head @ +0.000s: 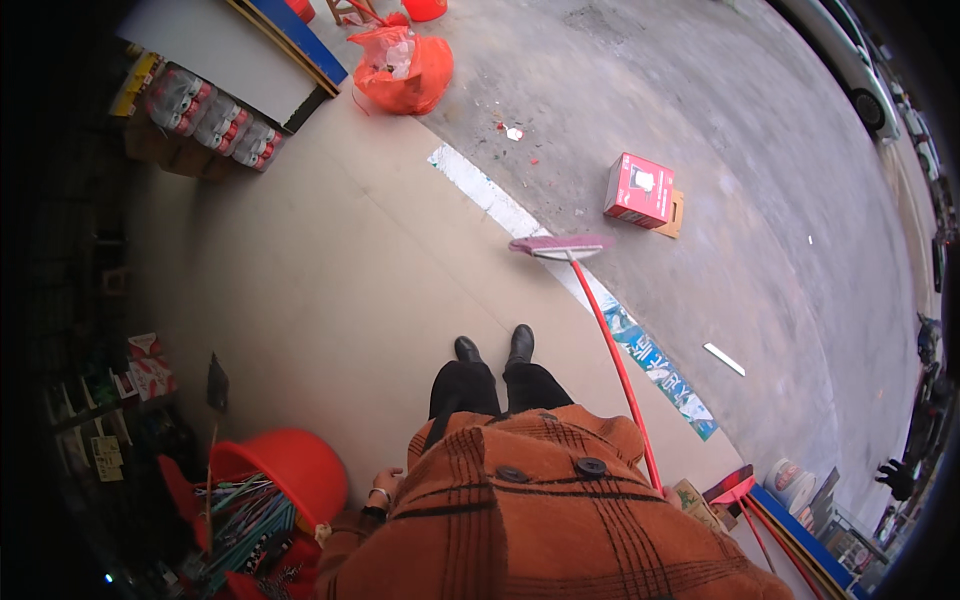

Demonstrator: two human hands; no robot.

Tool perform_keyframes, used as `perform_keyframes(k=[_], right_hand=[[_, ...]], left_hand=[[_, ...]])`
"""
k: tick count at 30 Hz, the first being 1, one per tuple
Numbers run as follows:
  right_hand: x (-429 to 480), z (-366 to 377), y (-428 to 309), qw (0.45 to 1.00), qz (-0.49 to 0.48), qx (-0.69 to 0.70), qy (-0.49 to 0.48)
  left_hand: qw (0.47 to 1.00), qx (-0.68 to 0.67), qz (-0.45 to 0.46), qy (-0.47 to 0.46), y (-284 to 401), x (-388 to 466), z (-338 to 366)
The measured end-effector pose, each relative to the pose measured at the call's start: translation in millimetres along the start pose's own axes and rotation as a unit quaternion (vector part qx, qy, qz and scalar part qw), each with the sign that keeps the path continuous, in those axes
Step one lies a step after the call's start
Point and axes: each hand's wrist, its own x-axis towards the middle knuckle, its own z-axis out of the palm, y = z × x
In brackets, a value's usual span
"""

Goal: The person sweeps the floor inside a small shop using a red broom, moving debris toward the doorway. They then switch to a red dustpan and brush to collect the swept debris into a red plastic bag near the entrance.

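A broom with a long red handle (611,341) slants forward from my right side. My right hand (670,493) grips the handle near the coat's edge, mostly hidden by the brown plaid coat. At the far end, the purple broom head (562,246) is over the white strip at the doorway's threshold; whether it touches the floor is unclear. My left hand (388,481) hangs by the coat's left side, partly covered, its fingers hard to make out. A red plastic tub (319,465) filled with thin coloured sticks stands beside it.
Outside the threshold strip (487,195) stand a red cardboard box (637,187) and a stuffed red plastic bag (409,75). Small litter (514,133) and a white strip (724,359) lie on the concrete. Packs of bottles (214,116) stand left; a red dustpan (731,486) leans right.
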Motion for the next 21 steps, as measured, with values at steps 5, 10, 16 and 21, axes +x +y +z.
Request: perform_keyframes(k=[5, 10, 16, 21], right_hand=[[33, 32, -14, 0.988, 0.071, 0.129, -0.035], [116, 48, -162, 0.986, 0.015, 0.158, -0.044], [110, 153, -138, 0.995, -0.062, 0.07, 0.039], [87, 242, -209, 0.998, 0.033, 0.056, 0.005]], left_hand=[[0.987, 0.125, 0.093, -0.037, -19, 112, -31], [0.993, 0.063, 0.077, -0.058, 205, 26, -171], [0.985, -0.093, 0.138, -0.054, 253, 109, -263], [0.965, 0.158, 0.209, 0.007, 209, 211, -326]])
